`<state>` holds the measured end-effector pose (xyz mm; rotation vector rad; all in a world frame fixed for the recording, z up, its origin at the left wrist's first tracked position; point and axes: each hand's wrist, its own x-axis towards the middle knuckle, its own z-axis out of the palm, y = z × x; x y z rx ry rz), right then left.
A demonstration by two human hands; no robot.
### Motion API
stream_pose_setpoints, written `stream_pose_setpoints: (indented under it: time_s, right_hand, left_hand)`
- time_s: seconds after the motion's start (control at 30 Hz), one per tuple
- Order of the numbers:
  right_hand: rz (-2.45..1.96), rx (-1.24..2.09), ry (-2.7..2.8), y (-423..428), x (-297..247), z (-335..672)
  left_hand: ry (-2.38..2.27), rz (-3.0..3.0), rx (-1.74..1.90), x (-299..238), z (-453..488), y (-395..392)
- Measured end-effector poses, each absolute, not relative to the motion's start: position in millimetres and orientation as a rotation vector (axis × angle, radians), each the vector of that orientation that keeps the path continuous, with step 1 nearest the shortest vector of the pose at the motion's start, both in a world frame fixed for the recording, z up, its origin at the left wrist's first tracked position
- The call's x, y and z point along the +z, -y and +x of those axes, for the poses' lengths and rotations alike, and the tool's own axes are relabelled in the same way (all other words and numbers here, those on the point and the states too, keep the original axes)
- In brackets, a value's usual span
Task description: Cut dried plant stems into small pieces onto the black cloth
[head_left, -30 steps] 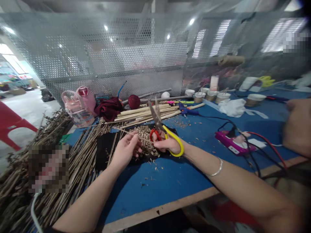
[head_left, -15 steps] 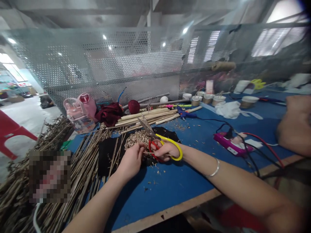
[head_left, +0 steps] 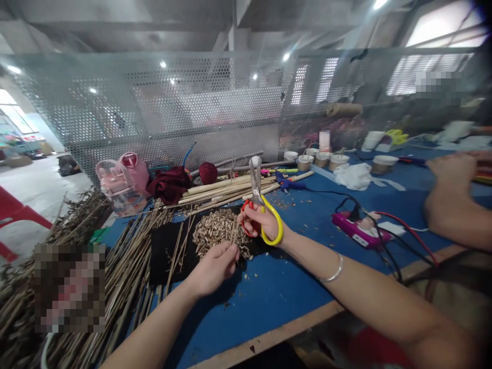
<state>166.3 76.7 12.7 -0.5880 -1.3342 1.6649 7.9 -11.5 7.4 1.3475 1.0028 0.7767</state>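
My right hand [head_left: 262,221] is closed around scissors [head_left: 257,187] with one red and one yellow handle, their blades pointing up and away from me. Between the fingers of my left hand [head_left: 217,264] is a thin dry twig [head_left: 234,230], standing upward near the scissors' red handle. Just beyond both hands lies a heap of short cut twig pieces [head_left: 213,230] on a black cloth [head_left: 161,256]. A few longer thin twigs [head_left: 182,241] rest on the cloth, left of the heap.
Long dry stalks [head_left: 126,271] cover the left side of the blue table [head_left: 277,302]. Pale rods [head_left: 223,188], a blue glue gun [head_left: 288,183] and a pink bottle [head_left: 126,187] sit behind. At right are a purple power strip [head_left: 359,228], cords, cups and another person's arm [head_left: 453,205].
My right hand has turned the scissors upright and lifted them slightly away from my left hand. The twig in my left hand now points upward, and more of the heap shows.
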Motion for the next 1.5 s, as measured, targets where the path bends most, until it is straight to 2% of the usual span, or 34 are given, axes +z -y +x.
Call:
stream_pose_setpoints:
  time_s: [0.1,0.27,0.63,0.8,0.93,1.0,1.23,1.37,1.5]
  right_hand:
    - [-0.589,1.584,1.378,-76.9,9.3,166.3]
    - [-0.654,1.65,1.413,-69.7,5.3,163.3]
    - [-0.691,1.641,1.464,-61.7,10.7,162.1]
    - [-0.714,1.618,1.497,-66.6,13.6,165.8]
    - [-0.727,1.563,1.561,-69.1,13.7,165.9]
    - [-0.779,1.455,1.619,-68.4,13.5,165.3]
    - [-1.096,0.74,2.102,-70.5,14.6,174.4]
    - [-1.144,0.537,2.292,-69.4,12.4,179.0]
    - [-1.08,0.486,2.337,-63.4,11.0,176.6]
  left_hand:
    - [-0.94,1.326,0.674,7.0,8.9,12.6]
    - [-0.937,1.334,0.502,11.2,13.3,18.4]
    - [-0.918,1.329,0.508,8.0,14.9,19.5]
    - [-0.951,1.421,0.449,29.6,23.9,8.8]
    - [-1.083,1.407,0.601,40.0,28.1,-2.2]
    - [-1.07,1.331,0.679,34.4,27.4,-3.7]
    - [-1.113,0.971,1.073,8.1,15.0,-6.8]
    - [-1.095,0.999,1.185,7.4,15.7,-6.3]
    - [-1.122,1.006,1.222,7.5,19.1,-1.2]
